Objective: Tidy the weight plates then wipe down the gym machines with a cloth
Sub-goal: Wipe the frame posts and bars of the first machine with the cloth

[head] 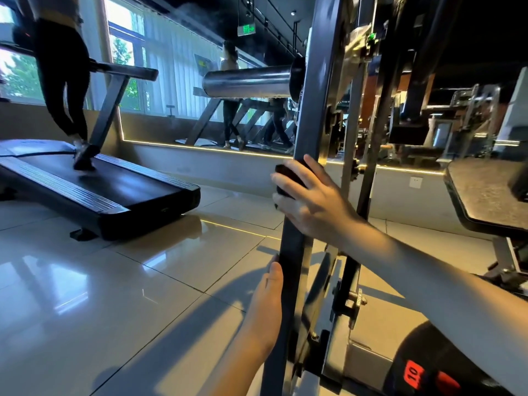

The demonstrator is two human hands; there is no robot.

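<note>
While a person (pixel 63 81) walks on the treadmill (pixel 114 192) well left of the machine's upright post (pixel 310 110), a padded bench (pixel 485 195) sits to the post's right. A chrome sleeve (pixel 245 82) juts leftward from the post, high up. Low and right of the post's foot lies a black weight plate (pixel 411 347) with a red "10" label. The right hand (pixel 317 201) reaches across the post at mid-height, fingers spread and bent over a dark cloth (pixel 288 174), pressing it to the post's front. Below it, the left hand (pixel 270 290) lies against the post's left edge, thumb upward; its fingers are hidden, so its grip cannot be told.
</note>
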